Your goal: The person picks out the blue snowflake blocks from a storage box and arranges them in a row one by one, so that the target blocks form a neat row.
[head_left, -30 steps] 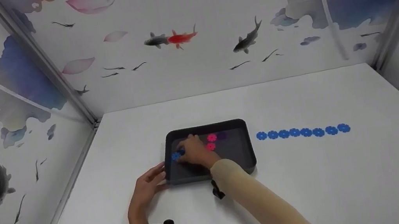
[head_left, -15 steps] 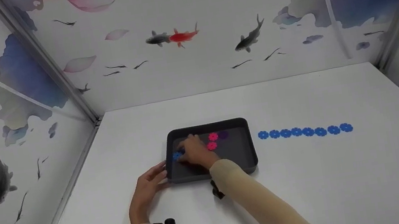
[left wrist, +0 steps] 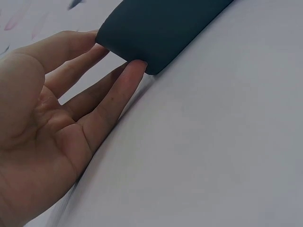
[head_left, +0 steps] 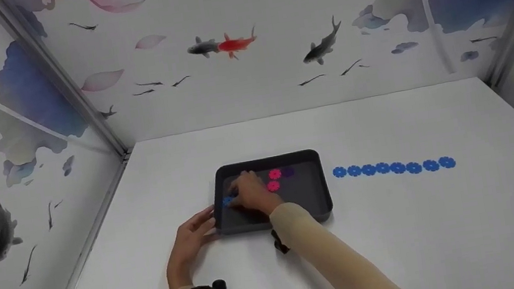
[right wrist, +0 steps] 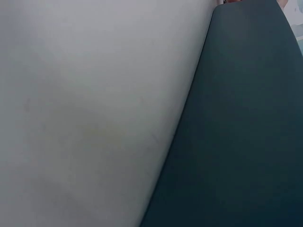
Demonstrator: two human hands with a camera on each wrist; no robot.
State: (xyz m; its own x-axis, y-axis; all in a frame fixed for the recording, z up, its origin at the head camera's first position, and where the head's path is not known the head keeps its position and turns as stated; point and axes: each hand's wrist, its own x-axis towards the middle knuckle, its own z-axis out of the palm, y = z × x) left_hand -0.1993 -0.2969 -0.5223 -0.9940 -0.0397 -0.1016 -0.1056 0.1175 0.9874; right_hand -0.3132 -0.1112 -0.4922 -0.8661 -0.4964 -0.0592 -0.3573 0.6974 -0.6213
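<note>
A dark tray (head_left: 304, 203) lies on the white table. My right hand (head_left: 253, 193) reaches down into its left part, fingers bent, pinching a small blue flower-shaped disc (head_left: 228, 201) that is partly covered by the fingertips. To the right of that hand lie two pink flower-shaped discs (head_left: 273, 186) and a dark purple one (head_left: 287, 172). My left hand (head_left: 190, 241) touches the tray's near left corner. In the left wrist view the extended fingers of this left hand (left wrist: 52, 123) meet the tray wall (left wrist: 165, 33). The right wrist view shows only the tray's outer wall (right wrist: 236, 123), the right hand being out of sight.
Right of the tray, several blue flower-shaped discs (head_left: 383, 168) form a nearly straight row on the table (head_left: 404, 245). White panels (head_left: 266, 0) painted with fish and petals enclose the table at the back and sides.
Less of the blue disc shows beside my right fingertips than a second ago. Both hands keep their places at the tray, and the whole view has shifted slightly.
</note>
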